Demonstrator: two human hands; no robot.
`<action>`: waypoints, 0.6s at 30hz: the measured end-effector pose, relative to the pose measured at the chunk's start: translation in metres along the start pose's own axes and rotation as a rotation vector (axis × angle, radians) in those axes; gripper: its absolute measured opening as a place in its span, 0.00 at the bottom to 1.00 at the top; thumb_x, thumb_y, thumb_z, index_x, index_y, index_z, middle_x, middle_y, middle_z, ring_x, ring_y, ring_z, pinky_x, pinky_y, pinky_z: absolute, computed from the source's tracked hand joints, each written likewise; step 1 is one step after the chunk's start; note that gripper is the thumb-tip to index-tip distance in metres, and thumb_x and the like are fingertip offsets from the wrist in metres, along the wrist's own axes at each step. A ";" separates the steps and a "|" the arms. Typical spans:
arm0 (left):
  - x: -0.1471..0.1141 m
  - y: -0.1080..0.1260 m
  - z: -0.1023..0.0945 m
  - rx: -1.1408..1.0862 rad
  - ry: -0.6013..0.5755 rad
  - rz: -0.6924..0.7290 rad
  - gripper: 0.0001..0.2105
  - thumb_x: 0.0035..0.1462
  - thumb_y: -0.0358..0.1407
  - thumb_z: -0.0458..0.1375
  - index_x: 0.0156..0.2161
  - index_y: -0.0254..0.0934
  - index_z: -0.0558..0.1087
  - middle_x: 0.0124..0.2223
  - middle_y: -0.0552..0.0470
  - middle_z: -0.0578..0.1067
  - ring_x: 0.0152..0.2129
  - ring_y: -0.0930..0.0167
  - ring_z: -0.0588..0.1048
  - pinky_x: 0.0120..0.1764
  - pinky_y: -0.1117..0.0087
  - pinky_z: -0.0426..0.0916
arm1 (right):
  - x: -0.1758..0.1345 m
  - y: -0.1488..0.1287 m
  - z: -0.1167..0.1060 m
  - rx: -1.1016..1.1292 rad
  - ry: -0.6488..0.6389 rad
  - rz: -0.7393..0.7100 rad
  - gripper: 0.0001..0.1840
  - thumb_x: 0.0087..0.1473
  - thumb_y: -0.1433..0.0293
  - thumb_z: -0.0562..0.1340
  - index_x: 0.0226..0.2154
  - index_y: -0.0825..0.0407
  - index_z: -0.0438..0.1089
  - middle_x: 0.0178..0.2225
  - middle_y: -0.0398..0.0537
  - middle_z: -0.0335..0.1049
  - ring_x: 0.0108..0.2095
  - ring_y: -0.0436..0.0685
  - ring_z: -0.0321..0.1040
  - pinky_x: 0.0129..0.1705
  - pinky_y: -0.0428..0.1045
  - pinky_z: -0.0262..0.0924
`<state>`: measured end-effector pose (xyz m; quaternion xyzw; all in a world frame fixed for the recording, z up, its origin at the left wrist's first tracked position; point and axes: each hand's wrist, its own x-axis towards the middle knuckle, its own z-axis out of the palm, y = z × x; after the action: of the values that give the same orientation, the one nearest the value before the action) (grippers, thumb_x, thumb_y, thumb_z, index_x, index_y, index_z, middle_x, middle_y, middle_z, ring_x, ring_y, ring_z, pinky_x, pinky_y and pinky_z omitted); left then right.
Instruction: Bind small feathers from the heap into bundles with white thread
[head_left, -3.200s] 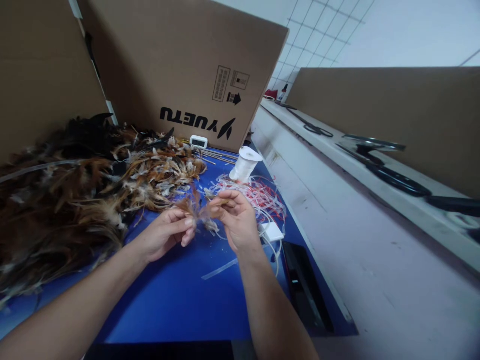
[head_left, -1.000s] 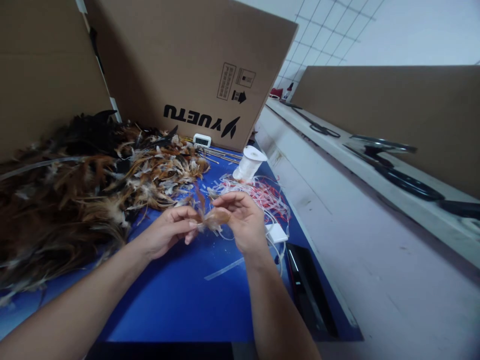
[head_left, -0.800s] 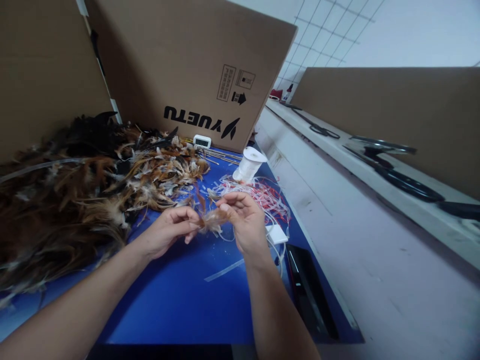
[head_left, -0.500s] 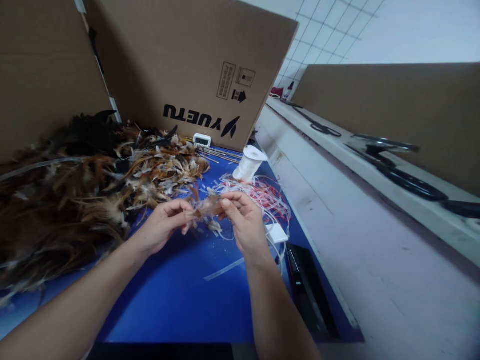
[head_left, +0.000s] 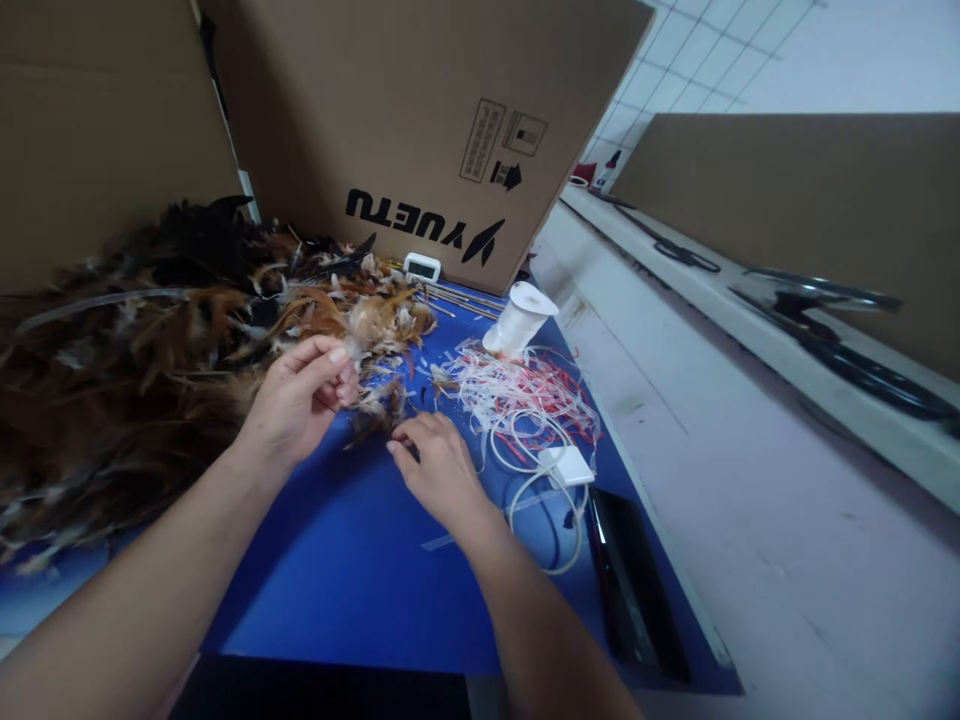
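Feathers in brown, black and cream lie heaped across the left of our blue table, reaching back to the cardboard box with its upside-down lettering. Our left hand hovers at the heap's near right edge, thumb and forefinger pressed together on a pale, wispy feather — its outline blends with the heap behind it. Our right hand is lower, palm down, fingers loosely curled, just beside a small brown tuft on the table; we cannot tell whether it touches the tuft or has hold of anything. Beyond that hand lies a tangle of white and red strips, with a white spool at its far side. A white cable loops by a small white box, and a glossy black object lies nearer us along the table's right edge. At the back, thin sticks lie beside a small display — and scissors rest on the ledge to the right.
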<state>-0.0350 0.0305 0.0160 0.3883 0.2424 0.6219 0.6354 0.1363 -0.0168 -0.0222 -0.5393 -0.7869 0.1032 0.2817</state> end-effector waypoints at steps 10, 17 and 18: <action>0.000 -0.002 -0.001 -0.015 -0.023 -0.010 0.07 0.48 0.29 0.64 0.26 0.34 0.70 0.21 0.57 0.66 0.18 0.79 0.64 0.21 0.79 0.60 | 0.010 -0.008 0.016 -0.212 -0.073 -0.119 0.13 0.57 0.72 0.59 0.46 0.50 0.69 0.41 0.52 0.68 0.44 0.61 0.63 0.46 0.54 0.58; 0.001 -0.004 -0.002 -0.028 -0.042 -0.028 0.07 0.48 0.29 0.65 0.26 0.34 0.70 0.21 0.57 0.66 0.18 0.79 0.64 0.21 0.79 0.60 | 0.014 -0.013 0.026 -0.352 -0.120 -0.208 0.13 0.62 0.74 0.51 0.40 0.50 0.72 0.39 0.53 0.69 0.43 0.61 0.61 0.44 0.55 0.55; 0.002 -0.004 -0.003 -0.028 -0.041 -0.029 0.07 0.48 0.29 0.65 0.26 0.34 0.70 0.21 0.57 0.66 0.18 0.79 0.64 0.21 0.79 0.60 | 0.014 -0.013 0.025 -0.322 -0.127 -0.217 0.13 0.62 0.74 0.52 0.40 0.50 0.71 0.39 0.52 0.70 0.44 0.61 0.62 0.44 0.55 0.55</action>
<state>-0.0343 0.0332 0.0112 0.3883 0.2261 0.6078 0.6547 0.1081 -0.0053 -0.0321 -0.4819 -0.8629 -0.0210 0.1511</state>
